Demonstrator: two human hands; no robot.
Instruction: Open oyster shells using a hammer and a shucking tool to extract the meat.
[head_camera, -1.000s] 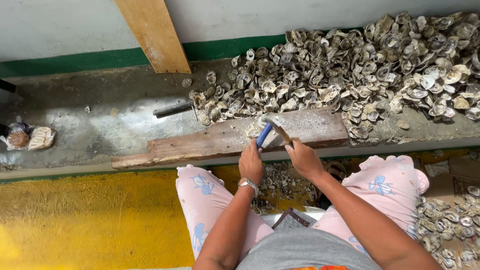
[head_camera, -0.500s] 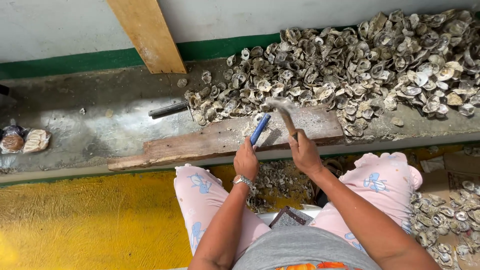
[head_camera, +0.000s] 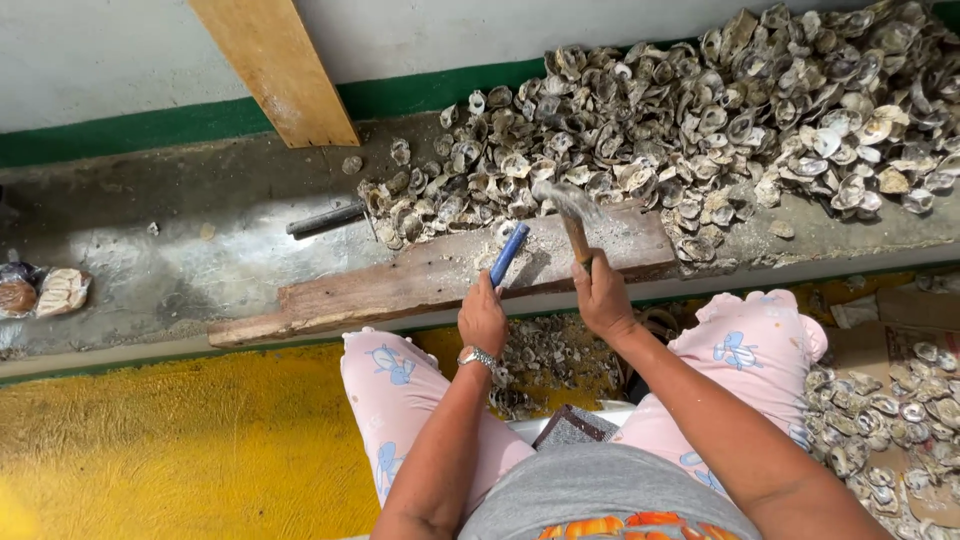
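The blue-handled chisel (head_camera: 508, 254) stands on the worn wooden plank (head_camera: 400, 285), tilted, its long axis running from my grip up and to the right, so its working end points away from me toward the near edge of the oyster shell pile (head_camera: 700, 120); whatever it bites on is too small and pale for me to make out. My left hand (head_camera: 483, 318) is closed around its lower end, wristwatch (head_camera: 478, 357) just below. My right hand (head_camera: 603, 296) is clamped on the wooden handle of the hammer (head_camera: 568, 215), whose head hangs blurred above the plank, just right of the chisel tip. The risk I judge greatest is a skewed blow: the chisel leans, so a hit off its axis could kick it sideways and bring the hammer head down on my left fingers, which sit close below the struck end. Shell chips could also fly up at me, since I look straight down on the spot. The plank lies on a wet concrete ledge (head_camera: 180, 250), and it might shift under a hard strike. A grey metal rod (head_camera: 325, 218) lies apart to the left, my knees in pink patterned trousers (head_camera: 390, 385) below the ledge.
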